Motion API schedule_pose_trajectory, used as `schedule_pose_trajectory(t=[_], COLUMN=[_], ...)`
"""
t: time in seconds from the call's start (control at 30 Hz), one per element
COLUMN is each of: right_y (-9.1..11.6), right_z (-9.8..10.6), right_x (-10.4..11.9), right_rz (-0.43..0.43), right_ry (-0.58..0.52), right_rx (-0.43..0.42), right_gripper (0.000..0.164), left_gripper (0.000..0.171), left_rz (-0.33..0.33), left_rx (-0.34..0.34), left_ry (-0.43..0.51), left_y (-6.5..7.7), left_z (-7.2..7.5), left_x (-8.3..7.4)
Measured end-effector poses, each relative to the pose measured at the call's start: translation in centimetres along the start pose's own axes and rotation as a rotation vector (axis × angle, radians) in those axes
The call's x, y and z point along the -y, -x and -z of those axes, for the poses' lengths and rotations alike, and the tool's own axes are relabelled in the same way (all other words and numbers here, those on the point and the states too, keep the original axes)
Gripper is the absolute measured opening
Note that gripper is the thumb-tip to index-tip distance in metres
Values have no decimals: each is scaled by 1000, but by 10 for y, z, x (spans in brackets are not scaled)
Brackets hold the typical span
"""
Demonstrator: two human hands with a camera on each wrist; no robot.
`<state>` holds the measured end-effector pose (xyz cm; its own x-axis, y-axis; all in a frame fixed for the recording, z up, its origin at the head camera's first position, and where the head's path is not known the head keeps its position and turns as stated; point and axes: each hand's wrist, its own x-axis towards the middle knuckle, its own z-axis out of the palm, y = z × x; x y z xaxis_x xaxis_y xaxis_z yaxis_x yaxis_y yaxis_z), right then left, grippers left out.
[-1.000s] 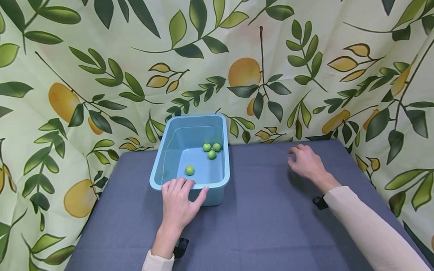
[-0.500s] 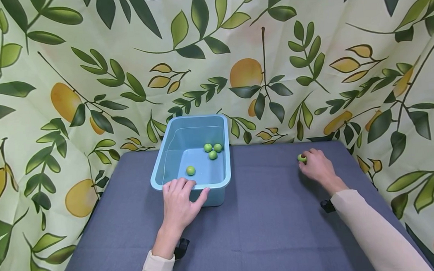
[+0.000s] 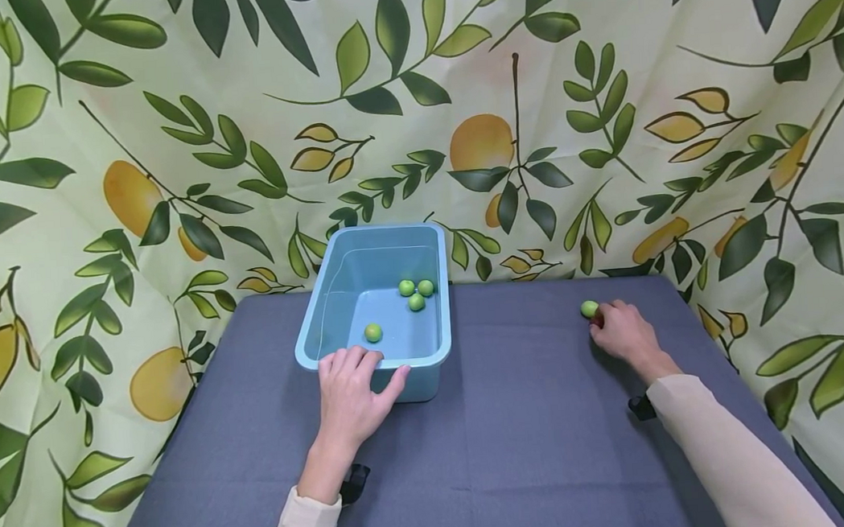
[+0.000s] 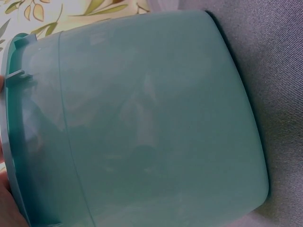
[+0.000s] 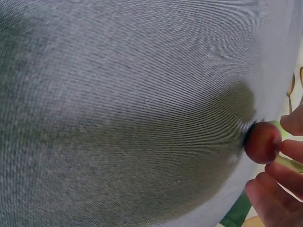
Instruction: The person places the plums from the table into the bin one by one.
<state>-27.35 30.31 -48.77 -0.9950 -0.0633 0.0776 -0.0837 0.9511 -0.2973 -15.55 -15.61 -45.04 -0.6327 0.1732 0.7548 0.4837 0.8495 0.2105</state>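
Note:
My left hand (image 3: 346, 397) grips the near rim of a light blue plastic tub (image 3: 428, 358), its fingers hooked over the edge. In the left wrist view the tub's outer wall (image 4: 156, 118) fills most of the picture. Inside the tub lie several small round green fruits (image 3: 416, 302). At the back right of the table, my right hand (image 3: 625, 333) has its curled fingers at a small round fruit (image 3: 589, 308), green from above. The right wrist view shows a dark red fruit (image 5: 263, 143) between the fingertips, with green behind it; whether that is one fruit or two I cannot tell.
A dark grey-blue cloth (image 3: 526, 418) covers the table. Close behind its far edge hangs a leaf-and-fruit patterned curtain (image 3: 414, 135), which runs along both sides as well. The tub stands left of the middle, against the back.
My right hand has moved right and a little nearer to me, and the green fruit beside its fingertips has come into view. The left hand and tub stay put.

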Motion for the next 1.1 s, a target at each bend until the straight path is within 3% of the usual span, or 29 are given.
schedule_pose_trajectory(t=[0.3, 0.63, 1.1], right_y=[-3, -6, -2], right_z=[-4, -5, -14], right_x=[-3, -3, -8], right_rz=[-1, 2, 46], right_ry=[-27, -35, -32], right_rx=[17, 38, 57], right_gripper=[27, 33, 22], left_gripper=[43, 55, 53], left_rz=[-2, 17, 12], left_rx=[3, 29, 20], left_ry=[10, 11, 11], left_y=[-1, -2, -1], left_z=[0, 1, 1], left_x=[0, -2, -1])
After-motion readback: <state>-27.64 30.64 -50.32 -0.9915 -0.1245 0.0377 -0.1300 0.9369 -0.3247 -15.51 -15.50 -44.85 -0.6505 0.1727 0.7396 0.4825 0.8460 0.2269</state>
